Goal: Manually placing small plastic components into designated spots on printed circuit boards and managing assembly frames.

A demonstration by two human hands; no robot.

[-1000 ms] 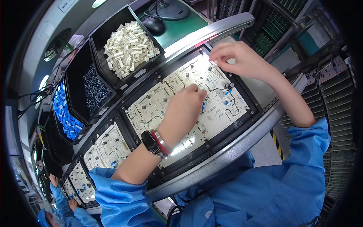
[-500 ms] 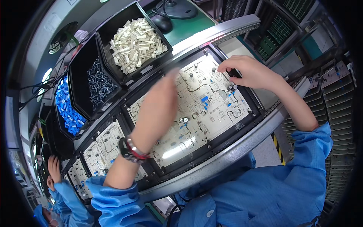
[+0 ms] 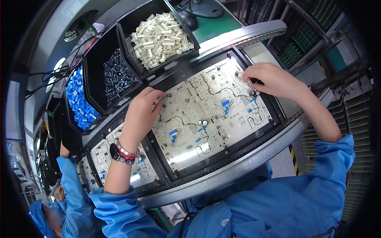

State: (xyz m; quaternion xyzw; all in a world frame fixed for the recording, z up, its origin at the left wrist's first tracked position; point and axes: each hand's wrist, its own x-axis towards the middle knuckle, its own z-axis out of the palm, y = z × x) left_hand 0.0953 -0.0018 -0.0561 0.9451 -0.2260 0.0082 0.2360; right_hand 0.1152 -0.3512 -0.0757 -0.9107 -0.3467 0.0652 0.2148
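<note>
A cream circuit board (image 3: 214,137) sits in a black carrier frame (image 3: 230,154), fitted with black capacitors, blue parts and dark wires. At the board's upper left corner, my left hand (image 3: 141,113) bends its thumb and forefinger toward each other beside a small black capacitor (image 3: 169,95). Whatever lies between those fingertips, if anything, is too small to tell. My right hand (image 3: 272,80) is curled over the board's right edge, close to some round capacitors (image 3: 254,93). A dark patch shows within its bent fingers; I cannot make out whether it is a held part.
Beyond the rail stand black bins of white connectors (image 3: 158,39), dark small parts (image 3: 117,75) and blue parts (image 3: 79,99). Another board (image 3: 139,172) lies in the carrier to the left. A co-worker's blue sleeve (image 3: 73,190) is at lower left. Racks (image 3: 333,146) stand right.
My left hand has drawn back left from over the middle of the board to its upper left corner. My right hand stays by the right edge. The whole view has shifted slightly.
</note>
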